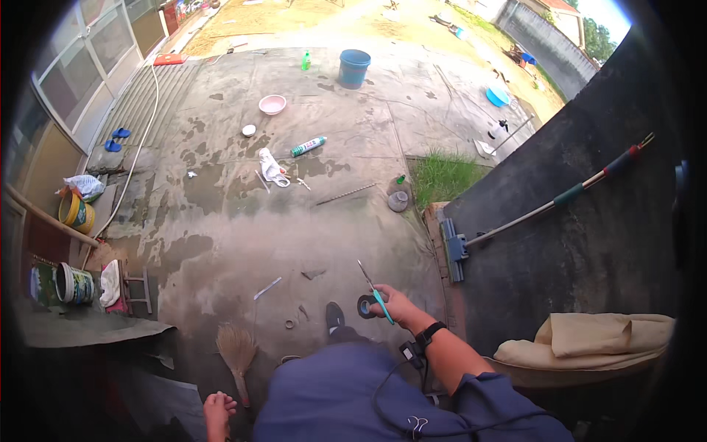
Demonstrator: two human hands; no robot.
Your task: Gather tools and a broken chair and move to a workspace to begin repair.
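My right hand (400, 308) is closed around a pair of scissors (382, 307) with turquoise handles, the blades pointing up and away from me. A roll of black tape (364, 306) is in the same hand, at the fingertips beside the handles. Low on the left, my left hand (219, 407) hangs with curled fingers, and nothing shows in it. Closest to that hand lies a straw hand broom (236, 352) on the concrete. A small dark ring (289, 324) rests on the ground left of my shoe (334, 315).
A long-handled mop (454, 249) leans along the dark wall at right, near folded tan cloth (596, 340). Farther out are a blue bucket (355, 70), a pink basin (272, 104), a spray can (308, 146) and a white bag (272, 169). Buckets (75, 284) stand at left.
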